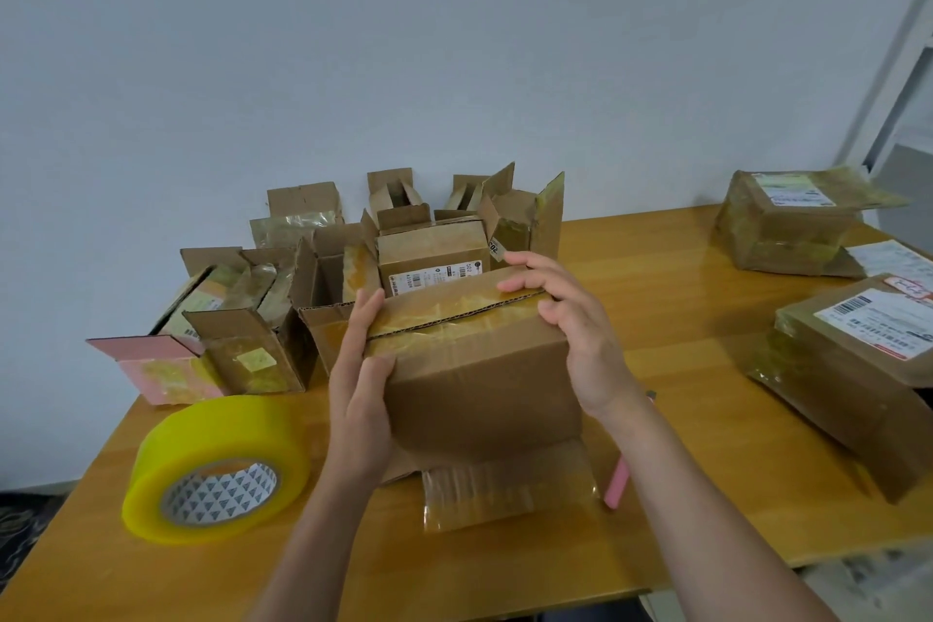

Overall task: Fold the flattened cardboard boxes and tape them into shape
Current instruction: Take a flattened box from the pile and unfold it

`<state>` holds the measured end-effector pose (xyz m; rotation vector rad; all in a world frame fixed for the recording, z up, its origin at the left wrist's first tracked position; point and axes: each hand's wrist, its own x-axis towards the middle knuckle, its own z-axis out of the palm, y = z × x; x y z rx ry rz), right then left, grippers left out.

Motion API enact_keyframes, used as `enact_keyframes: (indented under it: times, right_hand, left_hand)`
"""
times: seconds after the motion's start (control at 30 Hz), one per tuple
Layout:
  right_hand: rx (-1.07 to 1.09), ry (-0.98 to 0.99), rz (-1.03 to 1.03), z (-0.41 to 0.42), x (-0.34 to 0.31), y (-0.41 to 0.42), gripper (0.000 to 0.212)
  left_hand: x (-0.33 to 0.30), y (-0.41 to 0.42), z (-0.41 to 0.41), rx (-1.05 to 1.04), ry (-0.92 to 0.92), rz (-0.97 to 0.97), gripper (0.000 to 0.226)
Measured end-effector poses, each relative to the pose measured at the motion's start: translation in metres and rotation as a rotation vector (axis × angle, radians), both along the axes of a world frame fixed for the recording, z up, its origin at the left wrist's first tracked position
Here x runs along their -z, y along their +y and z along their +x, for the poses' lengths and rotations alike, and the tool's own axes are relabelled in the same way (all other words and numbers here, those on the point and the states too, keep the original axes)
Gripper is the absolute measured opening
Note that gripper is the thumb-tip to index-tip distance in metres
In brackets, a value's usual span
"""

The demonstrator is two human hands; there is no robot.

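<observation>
A brown cardboard box stands in the middle of the wooden table, its two top flaps folded shut and meeting in a seam with old tape on them. My left hand grips the box's left end, thumb on the front face. Across from it, my right hand presses on the top right corner with fingers spread over the flap. A strip of clear tape hangs from the box's bottom onto the table. A big yellow tape roll lies flat at the left front.
Several assembled open boxes crowd the back of the table by the wall, one pink. Flattened taped boxes lie at the right. A pink utility knife lies under my right forearm.
</observation>
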<state>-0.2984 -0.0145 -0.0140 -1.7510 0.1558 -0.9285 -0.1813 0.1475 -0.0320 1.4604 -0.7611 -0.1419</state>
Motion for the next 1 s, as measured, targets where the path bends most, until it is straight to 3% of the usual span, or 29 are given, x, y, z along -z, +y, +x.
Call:
enact_keyframes:
  times: [0.1, 0.3, 0.57, 0.7, 1.0]
  right_hand:
    - [0.047, -0.038, 0.021, -0.007, 0.009, -0.011, 0.037]
    - [0.148, -0.037, 0.257, -0.024, 0.046, -0.021, 0.040]
    - [0.136, 0.059, 0.129, -0.015, 0.041, -0.015, 0.043]
    - [0.122, 0.065, 0.138, -0.022, 0.038, -0.020, 0.030]
    - [0.250, 0.029, 0.047, -0.016, 0.042, -0.016, 0.047]
  left_hand:
    - [-0.001, -0.008, -0.003, 0.023, -0.058, 0.058, 0.056]
    - [0.001, -0.033, -0.014, 0.076, -0.092, 0.141, 0.049]
    - [0.016, -0.011, -0.003, 0.085, -0.125, 0.100, 0.044]
    - [0.018, -0.009, -0.011, 0.048, -0.153, 0.084, 0.036]
    - [0.016, -0.010, -0.003, 0.049, -0.112, 0.024, 0.038]
